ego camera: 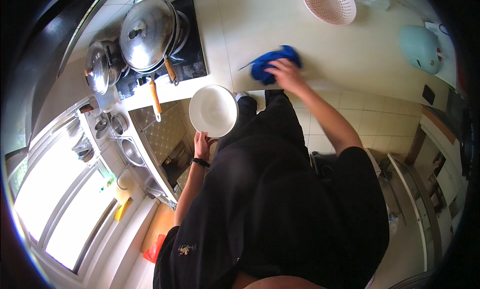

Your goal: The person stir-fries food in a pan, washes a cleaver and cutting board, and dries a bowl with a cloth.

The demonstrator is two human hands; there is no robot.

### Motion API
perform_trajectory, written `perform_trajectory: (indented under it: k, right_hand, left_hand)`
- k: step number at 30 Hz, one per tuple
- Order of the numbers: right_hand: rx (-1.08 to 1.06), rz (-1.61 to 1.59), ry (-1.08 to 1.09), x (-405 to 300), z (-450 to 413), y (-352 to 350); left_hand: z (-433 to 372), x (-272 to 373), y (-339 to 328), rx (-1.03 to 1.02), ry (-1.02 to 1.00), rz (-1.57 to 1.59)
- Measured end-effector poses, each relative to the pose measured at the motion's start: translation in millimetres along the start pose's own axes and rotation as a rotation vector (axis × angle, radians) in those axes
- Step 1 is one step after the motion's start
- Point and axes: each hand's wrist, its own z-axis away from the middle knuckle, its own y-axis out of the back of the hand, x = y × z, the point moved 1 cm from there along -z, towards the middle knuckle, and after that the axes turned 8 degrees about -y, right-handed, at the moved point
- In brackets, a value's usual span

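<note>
My left hand (203, 145) grips the rim of a white bowl (213, 112), held off the counter in front of my left leg. The inside of the bowl faces up, and I see nothing in it. Out on the pale countertop (258, 19), my right hand (287, 74) presses on a crumpled blue cloth (267, 66). One thin corner of the cloth trails to the left. Slight blur covers the right hand and the cloth's edge. My right palm is hidden from above.
Left of the bowl, a lidded wok (148, 32) and a lidded pot (100, 66) stand on a black cooktop (195, 45), with handles jutting out. A pink colander (330, 6) sits at the counter's back. A mint-green appliance (419, 49) stands far right. A sink (131, 151) lies left.
</note>
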Motion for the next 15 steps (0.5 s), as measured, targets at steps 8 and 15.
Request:
perform_trajectory:
  k: [8,15]
  right_hand:
    - [0.542,0.431,-0.806,195.0,105.8,154.8]
    - [0.549,0.411,-0.826,132.3,35.8,83.7]
  left_hand:
    - [-30.7,-2.2,-17.0,-0.111,-0.026,-0.066]
    - [-56.3,14.2,-49.4,-0.147,-0.007,-0.094]
